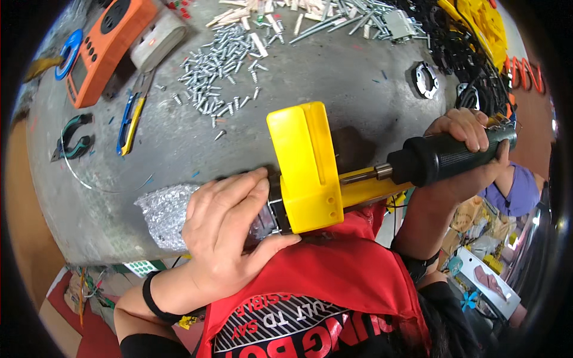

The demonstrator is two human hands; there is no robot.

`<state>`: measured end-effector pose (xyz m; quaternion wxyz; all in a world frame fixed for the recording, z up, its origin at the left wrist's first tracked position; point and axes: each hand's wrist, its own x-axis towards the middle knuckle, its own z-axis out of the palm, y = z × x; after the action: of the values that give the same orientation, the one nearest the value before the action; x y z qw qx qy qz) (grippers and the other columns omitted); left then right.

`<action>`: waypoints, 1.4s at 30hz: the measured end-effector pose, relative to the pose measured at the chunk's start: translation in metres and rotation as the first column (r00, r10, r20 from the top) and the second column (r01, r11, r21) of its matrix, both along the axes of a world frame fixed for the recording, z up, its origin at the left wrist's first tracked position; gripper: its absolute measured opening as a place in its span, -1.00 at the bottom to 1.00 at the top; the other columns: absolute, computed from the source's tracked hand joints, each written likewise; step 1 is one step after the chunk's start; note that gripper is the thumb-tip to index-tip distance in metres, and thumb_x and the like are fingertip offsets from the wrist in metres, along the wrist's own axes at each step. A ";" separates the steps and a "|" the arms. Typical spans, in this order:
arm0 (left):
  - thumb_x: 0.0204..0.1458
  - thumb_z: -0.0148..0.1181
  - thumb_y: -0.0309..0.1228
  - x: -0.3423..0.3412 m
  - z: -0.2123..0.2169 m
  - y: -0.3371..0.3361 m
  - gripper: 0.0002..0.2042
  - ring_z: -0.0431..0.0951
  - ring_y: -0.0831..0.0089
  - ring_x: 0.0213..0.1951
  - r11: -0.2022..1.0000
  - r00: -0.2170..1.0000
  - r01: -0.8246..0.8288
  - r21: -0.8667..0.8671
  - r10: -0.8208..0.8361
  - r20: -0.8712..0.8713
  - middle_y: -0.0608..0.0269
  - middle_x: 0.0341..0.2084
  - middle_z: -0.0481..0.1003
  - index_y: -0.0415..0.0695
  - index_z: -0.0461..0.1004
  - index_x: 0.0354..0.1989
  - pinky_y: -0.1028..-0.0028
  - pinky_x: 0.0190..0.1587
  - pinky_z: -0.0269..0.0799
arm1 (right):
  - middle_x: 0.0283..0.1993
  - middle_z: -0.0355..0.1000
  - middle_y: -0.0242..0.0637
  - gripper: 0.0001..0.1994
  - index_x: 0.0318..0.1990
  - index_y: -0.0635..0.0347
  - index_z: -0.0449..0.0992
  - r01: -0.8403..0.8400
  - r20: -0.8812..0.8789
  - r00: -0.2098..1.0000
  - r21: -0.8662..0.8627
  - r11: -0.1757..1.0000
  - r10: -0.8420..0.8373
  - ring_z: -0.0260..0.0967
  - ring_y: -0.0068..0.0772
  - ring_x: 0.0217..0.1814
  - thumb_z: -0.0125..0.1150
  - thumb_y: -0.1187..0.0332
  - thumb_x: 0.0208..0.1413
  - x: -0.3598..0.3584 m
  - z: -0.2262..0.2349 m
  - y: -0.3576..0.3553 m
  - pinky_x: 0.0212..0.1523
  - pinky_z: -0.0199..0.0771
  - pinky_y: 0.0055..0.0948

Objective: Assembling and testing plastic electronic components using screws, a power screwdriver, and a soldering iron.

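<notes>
My left hand (224,218) is wrapped round a dark cylindrical part with a metal rim (276,213), mostly hidden under my fingers. Against its right end stands a yellow plastic bracket (309,173) with a raised, grooved plate. A second yellow piece (376,188) stretches to the right below the tool's shaft. My right hand (468,131) grips the black handle of an electric screwdriver (430,158), held level. Its steel bit points left and meets the bracket's right side; the tip is hidden. Crumpled bubble wrap (164,215) lies left of my left hand.
Loose screws (215,77) spread over the grey table's far middle. Farther right are long bolts (358,18), black parts and yellow pieces (477,30). A metal ring (425,80) lies near them. At left are an orange meter (104,53), a yellow-blue cutter (131,119) and pliers (74,137).
</notes>
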<state>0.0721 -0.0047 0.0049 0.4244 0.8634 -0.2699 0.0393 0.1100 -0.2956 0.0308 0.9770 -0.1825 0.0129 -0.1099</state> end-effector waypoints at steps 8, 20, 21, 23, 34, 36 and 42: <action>-0.31 0.50 -0.20 0.002 0.000 -0.001 -0.39 0.53 0.01 -0.18 0.999 0.999 0.044 0.008 -0.044 0.015 -0.12 -0.15 0.49 -0.35 0.42 -0.12 0.17 -0.11 0.39 | -0.51 0.23 -0.56 -0.68 -0.24 0.22 0.30 0.066 -0.026 0.997 -0.106 0.992 -0.069 0.23 -0.64 -0.45 0.19 0.17 0.07 0.000 0.004 0.006 -0.24 0.34 -0.54; -0.27 0.48 -0.07 -0.005 -0.010 0.004 -0.31 0.49 -0.05 -0.18 0.997 0.990 0.026 0.072 -0.036 0.137 -0.15 -0.15 0.48 -0.33 0.39 -0.05 0.14 -0.10 0.39 | -0.58 0.20 -0.50 -0.47 -0.25 0.11 0.35 0.237 -0.288 0.923 -0.101 0.966 -0.256 0.20 -0.47 -0.50 0.05 -0.24 0.02 0.001 0.015 0.021 -0.30 0.29 -0.42; -0.27 0.48 -0.09 -0.005 -0.012 0.003 -0.32 0.49 -0.05 -0.17 0.998 0.993 0.024 0.062 -0.031 0.116 -0.15 -0.15 0.48 -0.33 0.39 -0.05 0.14 -0.09 0.38 | -0.56 0.24 -0.46 -0.48 -0.23 0.11 0.36 0.222 -0.325 0.903 -0.208 0.953 -0.282 0.23 -0.44 -0.48 0.08 -0.22 0.03 -0.001 0.018 0.020 -0.27 0.31 -0.39; -0.27 0.49 -0.11 -0.010 -0.010 0.006 -0.33 0.48 -0.06 -0.12 0.996 0.997 -0.027 0.087 0.021 0.076 -0.14 -0.13 0.48 -0.32 0.40 -0.05 0.13 -0.03 0.35 | -0.53 0.29 -0.38 -0.50 -0.18 0.13 0.38 0.115 -0.377 0.903 -0.253 0.961 -0.207 0.29 -0.37 -0.43 0.12 -0.16 0.05 0.006 0.023 0.018 -0.22 0.35 -0.35; -0.15 0.45 -0.27 -0.015 0.002 -0.001 -0.39 0.46 -0.04 -0.04 0.987 0.995 -0.046 0.155 0.033 0.090 -0.10 -0.04 0.47 -0.30 0.42 0.08 0.16 0.03 0.35 | -0.15 0.50 0.01 -0.39 0.20 0.29 0.22 -0.276 0.119 0.841 -0.745 -0.607 -0.528 0.51 -0.10 -0.13 0.30 0.27 0.01 0.049 0.102 -0.190 -0.08 0.46 -0.26; -0.16 0.45 -0.29 -0.012 0.001 -0.005 -0.40 0.46 -0.04 -0.03 0.989 0.995 -0.012 0.151 -0.002 0.097 -0.10 -0.04 0.47 -0.30 0.41 0.07 0.16 0.03 0.35 | -0.18 0.43 0.10 -0.36 0.22 0.19 0.24 -0.341 0.153 0.843 -0.588 -0.733 -0.515 0.44 0.08 -0.08 0.29 0.26 -0.05 0.039 0.060 -0.234 -0.02 0.43 -0.09; -0.15 0.44 -0.32 -0.017 -0.001 -0.001 -0.40 0.46 -0.06 -0.03 0.987 0.998 -0.048 0.154 0.040 0.054 -0.11 -0.05 0.47 -0.28 0.41 0.09 0.15 0.05 0.34 | -0.15 0.46 -0.08 -0.62 0.03 0.04 0.49 -0.323 0.339 0.755 -0.553 -0.768 -0.561 0.43 -0.01 -0.04 0.24 0.26 0.01 0.023 0.070 -0.243 -0.04 0.44 -0.14</action>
<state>0.0552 -0.0054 0.0044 0.3477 0.8984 -0.2638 0.0494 0.1332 -0.5381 0.1011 0.0357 -0.9521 0.1877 -0.2385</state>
